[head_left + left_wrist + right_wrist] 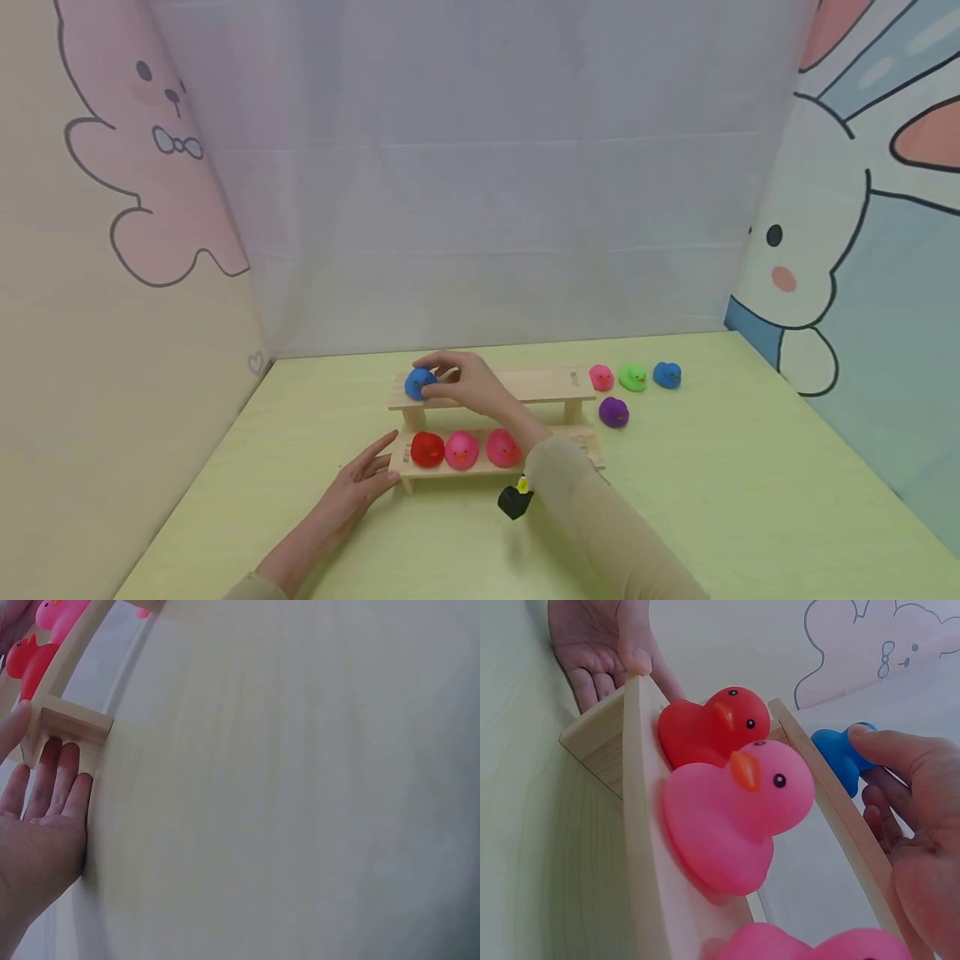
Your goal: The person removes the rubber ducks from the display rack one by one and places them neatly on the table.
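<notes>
Blue duck (419, 384) is pinched in the right hand (470, 383) at the upper shelf (542, 385). On my monitor, the left hand (363, 481), fingers extended, touches the lower shelf (589, 445)

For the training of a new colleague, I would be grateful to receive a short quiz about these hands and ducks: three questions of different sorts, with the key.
1. Which hand holds a blue duck at the upper shelf?
2. True or false: the red duck is on the lower shelf.
3. To the right of the shelves, which duck appears lowest in the head view?
A. green duck
B. purple duck
C. pink duck

Key:
1. The right hand.
2. True.
3. B.
</notes>
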Tool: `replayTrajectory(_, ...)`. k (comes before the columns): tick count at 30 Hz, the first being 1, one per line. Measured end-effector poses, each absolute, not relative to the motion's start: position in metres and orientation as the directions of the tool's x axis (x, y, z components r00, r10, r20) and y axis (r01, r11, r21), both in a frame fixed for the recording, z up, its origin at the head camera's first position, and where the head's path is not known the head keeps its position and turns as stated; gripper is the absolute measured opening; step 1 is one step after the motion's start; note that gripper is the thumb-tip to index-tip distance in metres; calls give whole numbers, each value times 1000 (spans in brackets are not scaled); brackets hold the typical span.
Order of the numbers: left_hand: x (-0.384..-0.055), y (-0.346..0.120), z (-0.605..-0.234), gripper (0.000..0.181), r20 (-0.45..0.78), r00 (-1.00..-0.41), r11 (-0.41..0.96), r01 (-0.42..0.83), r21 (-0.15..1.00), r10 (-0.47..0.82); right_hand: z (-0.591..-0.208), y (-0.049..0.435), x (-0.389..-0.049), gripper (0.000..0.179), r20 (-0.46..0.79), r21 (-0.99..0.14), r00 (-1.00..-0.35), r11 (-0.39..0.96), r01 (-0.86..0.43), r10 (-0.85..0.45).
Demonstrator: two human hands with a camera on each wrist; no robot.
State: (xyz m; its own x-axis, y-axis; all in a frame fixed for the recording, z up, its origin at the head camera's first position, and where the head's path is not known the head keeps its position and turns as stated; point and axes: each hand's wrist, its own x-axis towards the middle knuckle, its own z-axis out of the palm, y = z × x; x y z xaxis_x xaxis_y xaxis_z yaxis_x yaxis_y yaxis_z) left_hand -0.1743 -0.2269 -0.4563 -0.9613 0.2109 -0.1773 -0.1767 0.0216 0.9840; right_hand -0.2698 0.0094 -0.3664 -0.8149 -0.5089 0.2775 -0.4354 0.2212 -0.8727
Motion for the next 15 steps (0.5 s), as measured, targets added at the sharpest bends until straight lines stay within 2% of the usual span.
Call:
replayTrajectory(8,-175,-226,-455,70,-156,-961,25,-155,988,227,-366,9,-271,39,273,-875,-816,221,-431,-509)
replayTrajectory(15,-175,-226,-455,70,-182,-963,11,-184,983,201,-366,10,-272,39,265,-881,-819,218,-420,-508)
